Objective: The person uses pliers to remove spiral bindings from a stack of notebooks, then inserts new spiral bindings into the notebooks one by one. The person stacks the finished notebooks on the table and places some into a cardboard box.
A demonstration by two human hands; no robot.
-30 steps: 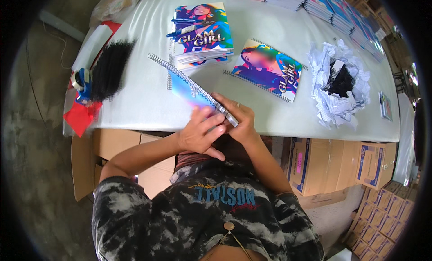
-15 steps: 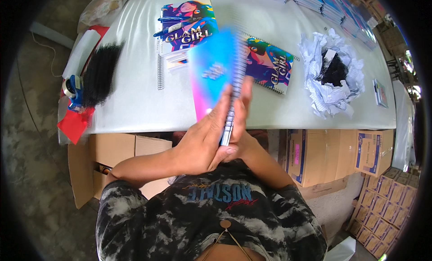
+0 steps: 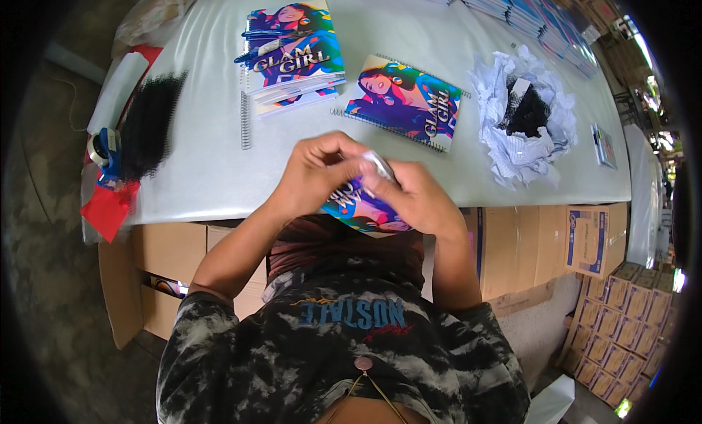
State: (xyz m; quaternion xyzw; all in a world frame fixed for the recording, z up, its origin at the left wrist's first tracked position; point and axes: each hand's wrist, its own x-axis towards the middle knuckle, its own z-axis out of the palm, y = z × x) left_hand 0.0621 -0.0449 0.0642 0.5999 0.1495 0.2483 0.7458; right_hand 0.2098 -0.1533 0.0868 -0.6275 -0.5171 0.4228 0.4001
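A spiral notebook (image 3: 368, 215) with a colourful illustrated cover is held at the table's front edge, its lettering upside down to me. My right hand (image 3: 423, 199) grips it from the right side, thumb across the cover. At its far edge my left hand (image 3: 316, 177) is closed, with thumb and fingertips pinched there. A small shiny pale patch shows between the two hands; I cannot tell whether it is the wire binding. Beyond the hands lies another spiral notebook (image 3: 398, 102) with a similar cover. To its left a notebook stack (image 3: 292, 65) carries dark blue pens (image 3: 256, 47).
At the left lie black wire spirals (image 3: 152, 124), a blue tape dispenser (image 3: 108, 157) and red material (image 3: 110, 210). Crumpled white paper (image 3: 490, 149) surrounds black spirals (image 3: 528, 113) on the right. Notebook piles (image 3: 504, 10) line the far edge. Cardboard boxes (image 3: 519, 248) stand below the table.
The notebook has gone from upright between both palms to tilted low near my body, with a illustrated cover side now showing. My hands have shifted from pressing together to gripping its edges.
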